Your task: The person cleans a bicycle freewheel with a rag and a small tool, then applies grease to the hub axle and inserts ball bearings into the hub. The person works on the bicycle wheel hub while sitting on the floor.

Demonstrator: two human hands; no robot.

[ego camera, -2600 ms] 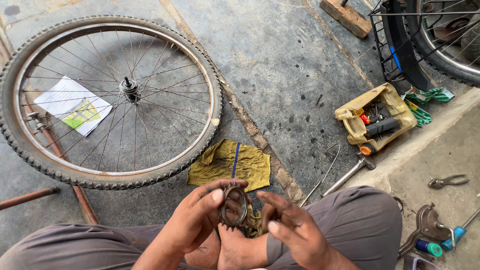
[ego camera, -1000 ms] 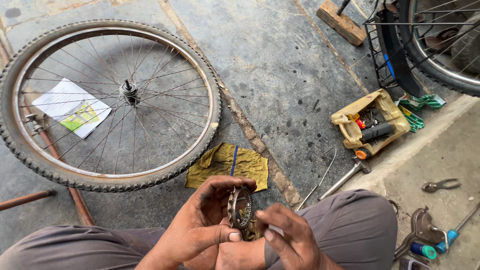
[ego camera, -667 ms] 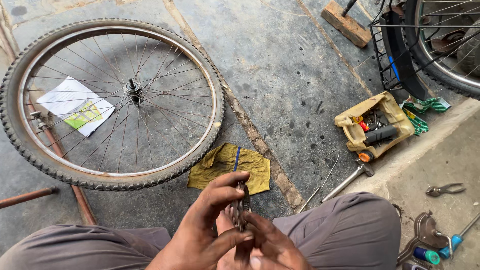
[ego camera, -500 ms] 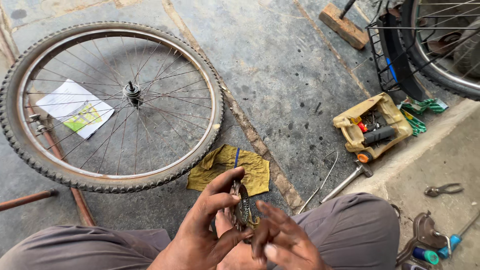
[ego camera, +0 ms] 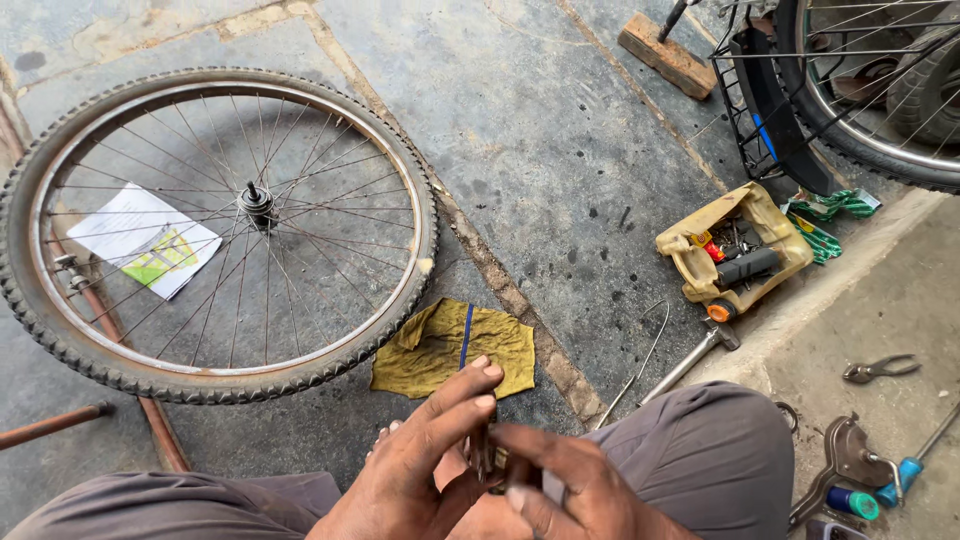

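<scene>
Holding point: a small toothed metal sprocket (ego camera: pixel 490 462) is gripped edge-on between both hands, low in the frame above the lap.
Left hand (ego camera: pixel 420 465): fingers are closed on the sprocket from the left, with two fingertips (ego camera: pixel 485 372) extended over its top.
Right hand (ego camera: pixel 575 490): fingers are curled around the sprocket from the right; most of the part is hidden.
Knees: grey trousers (ego camera: pixel 700 455) are seen on both sides of the hands.
Floor, near: a yellow rag (ego camera: pixel 450 345) with a blue stripe lies just beyond the hands.
Floor, right: pliers (ego camera: pixel 880 368) and a blue-handled tool (ego camera: pixel 905 470) lie on the concrete.
Floor, middle: a bicycle wheel (ego camera: pixel 215 235) lies flat over a paper sheet (ego camera: pixel 145 238).
Floor, far: a cut-open yellow container (ego camera: pixel 735 255) holds small parts.
</scene>
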